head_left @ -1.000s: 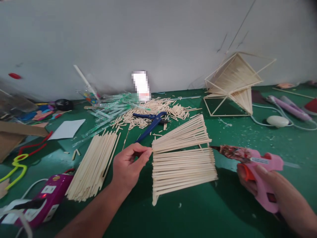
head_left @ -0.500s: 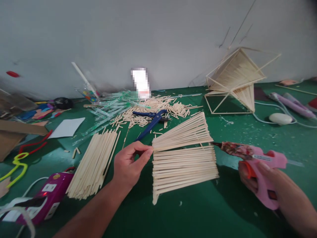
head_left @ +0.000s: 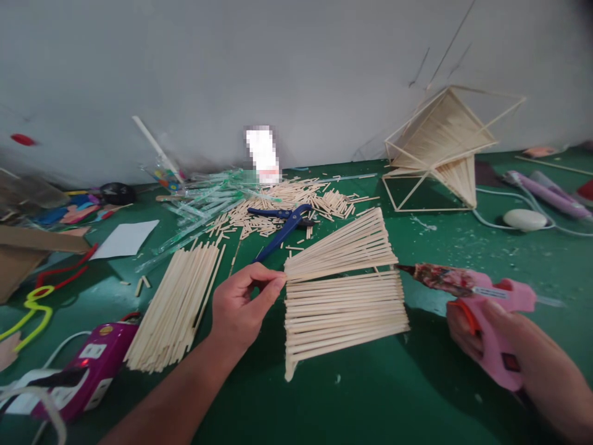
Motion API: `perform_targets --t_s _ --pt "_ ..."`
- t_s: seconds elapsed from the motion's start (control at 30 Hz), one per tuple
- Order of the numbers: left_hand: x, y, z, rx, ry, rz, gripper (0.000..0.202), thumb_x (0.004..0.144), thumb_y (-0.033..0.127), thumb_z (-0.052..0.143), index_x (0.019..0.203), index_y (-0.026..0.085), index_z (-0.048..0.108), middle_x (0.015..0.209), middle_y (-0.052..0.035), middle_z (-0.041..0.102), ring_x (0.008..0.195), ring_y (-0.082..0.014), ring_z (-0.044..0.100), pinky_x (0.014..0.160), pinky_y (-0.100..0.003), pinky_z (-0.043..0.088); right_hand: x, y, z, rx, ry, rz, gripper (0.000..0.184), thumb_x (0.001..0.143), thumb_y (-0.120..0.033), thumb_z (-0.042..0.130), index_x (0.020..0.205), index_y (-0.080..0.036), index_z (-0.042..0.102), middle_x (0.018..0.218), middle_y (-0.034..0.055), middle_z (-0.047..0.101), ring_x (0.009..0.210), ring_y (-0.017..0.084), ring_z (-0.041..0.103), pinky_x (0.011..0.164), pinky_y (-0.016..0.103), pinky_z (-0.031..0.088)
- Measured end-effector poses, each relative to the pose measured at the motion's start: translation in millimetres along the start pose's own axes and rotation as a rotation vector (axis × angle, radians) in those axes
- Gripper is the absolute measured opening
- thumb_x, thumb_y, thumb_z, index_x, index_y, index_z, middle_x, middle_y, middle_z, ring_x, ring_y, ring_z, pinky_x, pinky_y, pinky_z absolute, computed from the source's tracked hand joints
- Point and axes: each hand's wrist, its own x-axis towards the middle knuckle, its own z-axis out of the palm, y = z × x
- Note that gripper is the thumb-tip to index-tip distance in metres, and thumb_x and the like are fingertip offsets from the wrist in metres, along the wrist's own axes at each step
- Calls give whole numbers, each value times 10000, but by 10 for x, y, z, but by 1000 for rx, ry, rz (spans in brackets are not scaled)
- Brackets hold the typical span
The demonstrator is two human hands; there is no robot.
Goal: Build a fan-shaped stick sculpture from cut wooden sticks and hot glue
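Slatted wooden-stick panel [head_left: 345,314] on green table [head_left: 361,408], left hand [head_left: 241,306] pinching its left edge, right hand [head_left: 532,355] gripping pink hot glue gun [head_left: 491,289], nozzle [head_left: 407,270] at panel's right edge, loose sticks [head_left: 173,312] left of panel, blue pliers [head_left: 280,236] behind it

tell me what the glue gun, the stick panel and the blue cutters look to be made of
Glue gun: probably molded plastic, from its smooth, even pink body; the dark nozzle may be metal.
Stick panel: likely wood or bamboo, matte and seemingly unpainted, judging by its pale straw color.
Blue cutters: handles perhaps plastic-coated, given their even blue; core unclear.
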Motion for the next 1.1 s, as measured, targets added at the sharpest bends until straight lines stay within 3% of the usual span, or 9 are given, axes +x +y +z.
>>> perform_targets --t_s 0.17,0.37,0.57,0.8,1.1 --pt "-5 -28 -2 -4 -7 10 41 811 203 627 818 217 665 712 15 615 615 -108 561 542 -220 441 48 131 -80 144 -182 95 496 801 -602 467 513 -209 558 490 37 467 436 162 403 434 290 312" --pt "-8 -39 2 -11 -13 21 46 817 194 628 821 227 660 723 24 611 649 -103 581 572 -212 451 83 159 -128 243 -118 90 397 779 -593 512 637 -234 605 506 32 486 449 185 437 425 299 345" --pt "-3 -46 -2 -5 -19 40 62 818 177 627 828 228 659 732 29 610 651 -94 584 580 -205 452 65 166 -119 279 -131 90 417 790 -588 514 634 -212 601 497 26 487 450 170 439 427 282 363" --pt "6 -40 5 -19 -24 65 86 804 150 633 829 223 671 726 35 615 662 -97 597 590 -204 456 84 203 -117 328 -63 148 449 625 -637 652 681 -192 622 502 31 533 440 181 471 399 280 388" --pt "12 -29 10 30 -23 51 54 804 174 640 818 217 668 737 33 624 640 -90 582 579 -200 440 116 254 -143 268 -98 149 432 725 -602 607 715 -171 644 519 48 564 449 165 494 420 264 395"
